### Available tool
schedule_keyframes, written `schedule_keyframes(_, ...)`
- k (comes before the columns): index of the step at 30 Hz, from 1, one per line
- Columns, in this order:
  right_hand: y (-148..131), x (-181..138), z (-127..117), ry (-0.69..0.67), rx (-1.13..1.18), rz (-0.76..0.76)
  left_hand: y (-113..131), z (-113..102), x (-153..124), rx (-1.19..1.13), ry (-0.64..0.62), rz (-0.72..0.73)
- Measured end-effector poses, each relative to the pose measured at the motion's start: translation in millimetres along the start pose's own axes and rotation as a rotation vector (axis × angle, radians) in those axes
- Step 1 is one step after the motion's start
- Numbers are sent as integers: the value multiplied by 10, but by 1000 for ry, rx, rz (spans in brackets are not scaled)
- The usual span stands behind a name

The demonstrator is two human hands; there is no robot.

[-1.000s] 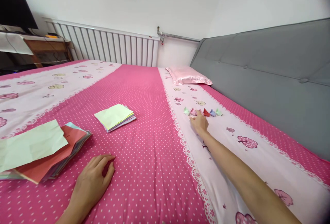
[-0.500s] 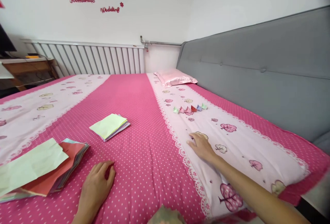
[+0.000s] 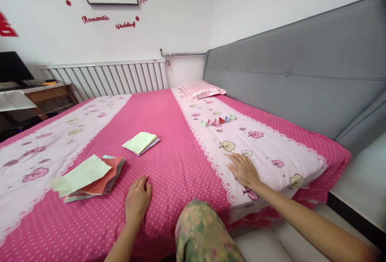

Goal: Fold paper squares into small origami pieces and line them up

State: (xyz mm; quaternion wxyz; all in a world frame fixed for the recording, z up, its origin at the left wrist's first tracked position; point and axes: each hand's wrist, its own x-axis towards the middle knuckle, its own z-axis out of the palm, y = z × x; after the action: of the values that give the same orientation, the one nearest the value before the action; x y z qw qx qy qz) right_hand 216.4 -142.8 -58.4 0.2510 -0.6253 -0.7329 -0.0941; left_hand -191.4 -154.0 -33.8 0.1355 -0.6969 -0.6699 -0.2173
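Note:
My left hand point(image 3: 138, 198) rests on the pink dotted bedspread point(image 3: 169, 181), fingers loosely bent and thumb apart, with nothing seen in it. To its left lies a stack of coloured paper point(image 3: 101, 181), a pale green sheet point(image 3: 84, 175) askew on top. Farther off is a smaller stack of paper squares point(image 3: 141, 143), pale yellow-green uppermost. On the white tree-printed band, my right hand point(image 3: 245, 170) lies palm down, fingers spread and holding nothing. Beyond it stands a row of several small folded paper pieces point(image 3: 221, 120) in green, pink, red and blue.
A pink pillow point(image 3: 202, 90) lies at the far end, beside the grey padded headboard point(image 3: 295, 61). My knee in patterned cloth point(image 3: 202, 226) juts up at the bed's near edge. A radiator point(image 3: 120, 77) and a desk with a monitor point(image 3: 13, 69) stand beyond.
The view has tilted up and swung left, bringing more wall, monitor and knee into sight. My right hand has drawn back toward the near edge. Both paper stacks stay put on the bed.

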Motion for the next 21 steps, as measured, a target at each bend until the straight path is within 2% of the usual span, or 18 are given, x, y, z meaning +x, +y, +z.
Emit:
schedule_keyframes(5, 17, -40, 11, 51, 28, 18, 11, 8, -130, -15, 8, 15)
schedule_keyframes(11, 9, -57, 15, 120, 33, 42, 45, -3, -107, -40, 63, -46)
schedule_keyframes(21, 29, -77, 48, 141, 42, 44, 78, 7, -117, -58, 85, -92)
